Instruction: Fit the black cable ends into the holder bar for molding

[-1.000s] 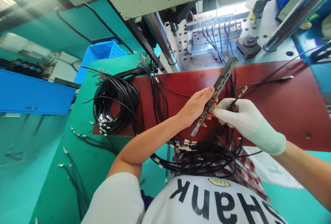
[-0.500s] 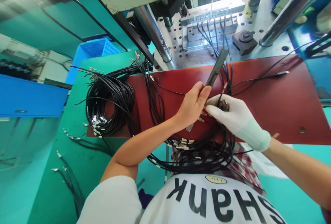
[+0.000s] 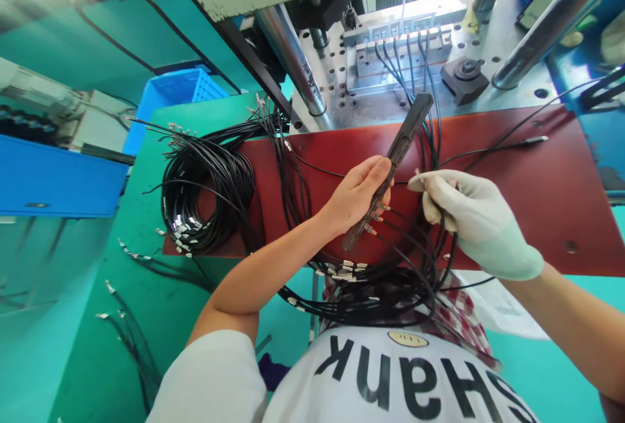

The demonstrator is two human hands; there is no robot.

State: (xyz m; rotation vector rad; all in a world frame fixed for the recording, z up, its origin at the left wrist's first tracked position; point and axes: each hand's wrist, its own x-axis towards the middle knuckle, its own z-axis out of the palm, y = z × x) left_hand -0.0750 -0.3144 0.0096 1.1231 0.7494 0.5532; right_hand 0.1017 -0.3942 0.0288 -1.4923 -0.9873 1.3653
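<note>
My bare left hand (image 3: 359, 192) is closed around a long dark metal bar (image 3: 410, 130), which slants over the red board (image 3: 512, 215). Several cable ends with small metal connectors (image 3: 375, 218) sit along the bar's lower half, their black cables trailing right. To the right of the bar, my right hand (image 3: 469, 215), in a white glove, pinches a black cable's tip (image 3: 418, 179) between thumb and finger. More black cables (image 3: 442, 241) pass below and beside that glove. A loose bundle of cables (image 3: 381, 296) hangs across my lap at the board's front edge.
Beyond the board stands a press with steel columns (image 3: 297, 65) and a metal mould (image 3: 398, 58) holding several cables. A big coil of black cables (image 3: 209, 202) lies at the left on the green table (image 3: 97, 338). A blue crate (image 3: 170, 97) stands behind it.
My right hand has moved right, away from the bar, and its fingers now pinch a cable tip. The bar has turned in my left hand, showing the cable ends along it.
</note>
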